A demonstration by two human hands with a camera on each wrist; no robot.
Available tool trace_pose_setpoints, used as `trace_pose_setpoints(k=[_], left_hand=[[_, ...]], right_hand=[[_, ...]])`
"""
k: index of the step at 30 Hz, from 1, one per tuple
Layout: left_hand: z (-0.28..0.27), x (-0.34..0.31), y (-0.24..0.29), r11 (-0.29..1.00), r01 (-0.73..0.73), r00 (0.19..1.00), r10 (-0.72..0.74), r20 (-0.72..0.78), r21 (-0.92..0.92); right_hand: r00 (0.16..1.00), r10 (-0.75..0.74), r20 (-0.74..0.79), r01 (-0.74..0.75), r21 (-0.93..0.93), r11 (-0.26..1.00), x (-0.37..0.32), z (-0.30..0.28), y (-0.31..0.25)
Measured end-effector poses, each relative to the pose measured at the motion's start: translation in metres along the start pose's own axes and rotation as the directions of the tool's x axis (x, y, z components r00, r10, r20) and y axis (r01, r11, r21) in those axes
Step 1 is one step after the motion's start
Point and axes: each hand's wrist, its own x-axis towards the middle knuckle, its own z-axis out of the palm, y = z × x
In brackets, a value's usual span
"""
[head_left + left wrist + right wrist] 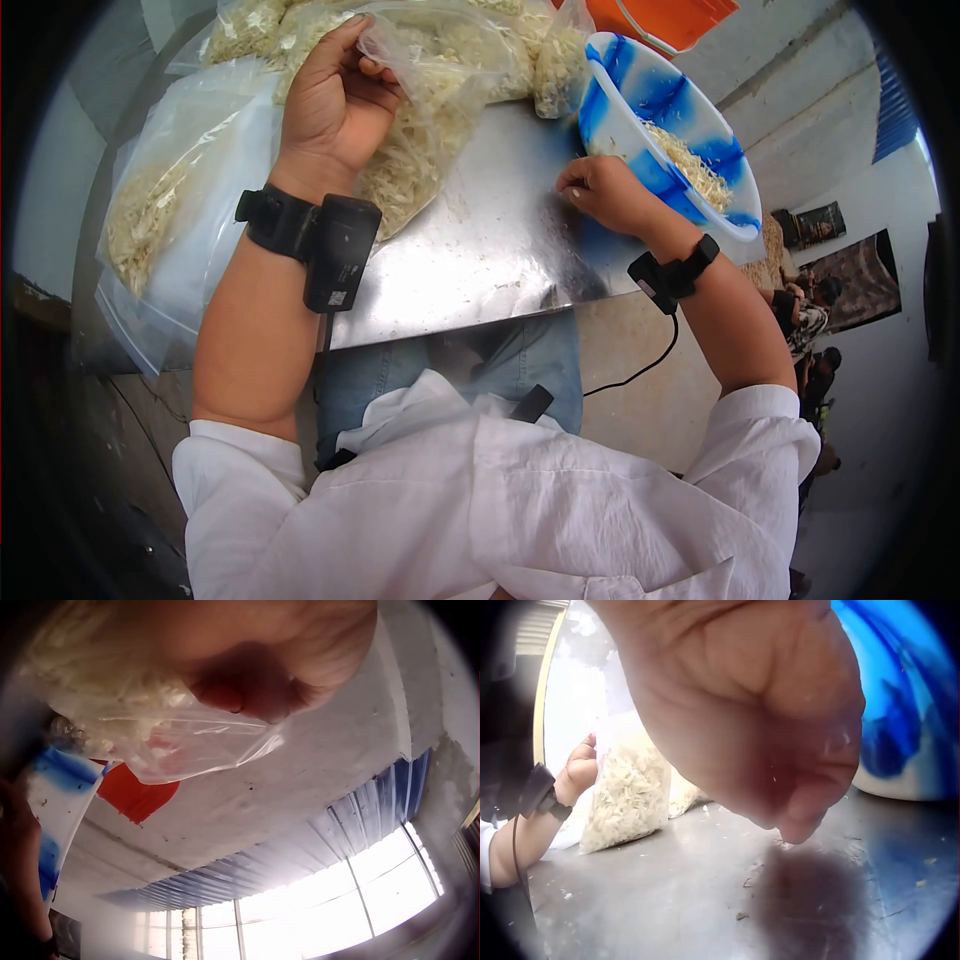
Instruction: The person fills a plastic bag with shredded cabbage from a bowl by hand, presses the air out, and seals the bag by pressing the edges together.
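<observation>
My left hand [340,105] pinches the top edge of a clear plastic bag [415,165] filled with pale shredded pieces; the bag stands on the metal table. In the left wrist view, the bag's clear film [217,742] hangs beside the curled fingers. My right hand [615,195] is over the table, left of the blue and white basin [665,95], its fingers curled with the tips close together near the metal surface. Small scraps lie under it in the right wrist view; whether the fingertips hold any is unclear. Pale shreds [690,165] lie in the basin.
Flat clear bags, one with shreds [160,205], lie at the table's left. More filled bags [510,45] line the far side. An orange container [660,20] is behind the basin. The table's near edge [480,318] is by my lap. People sit far right.
</observation>
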Motion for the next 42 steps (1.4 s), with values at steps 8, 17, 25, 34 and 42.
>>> trace_pose_setpoints(k=[8,17,25,34,42], left_hand=[[-0.002,0.003,0.001,1.000,0.006,0.999,-0.006,-0.032,-0.008],[-0.002,0.003,0.001,1.000,0.016,1.000,-0.016,-0.007,-0.003],[0.002,-0.001,-0.002,1.000,-0.004,0.999,0.005,-0.053,0.023],[0.007,0.002,-0.002,0.998,0.048,0.996,-0.045,-0.080,0.031],[0.013,-0.003,-0.004,0.999,0.013,0.996,-0.009,-0.088,0.041]], right_hand=[[0.987,-0.155,0.052,0.163,-0.233,0.959,0.020,0.009,0.004],[0.965,-0.014,0.263,0.091,-0.283,0.955,0.034,-0.001,-0.011],[0.998,0.027,0.056,-0.045,0.348,0.937,0.026,-0.038,-0.024],[0.915,-0.172,-0.366,0.284,0.276,0.918,0.053,-0.095,-0.126],[0.835,-0.466,-0.292,0.411,-0.230,0.882,0.095,-0.069,-0.119]])
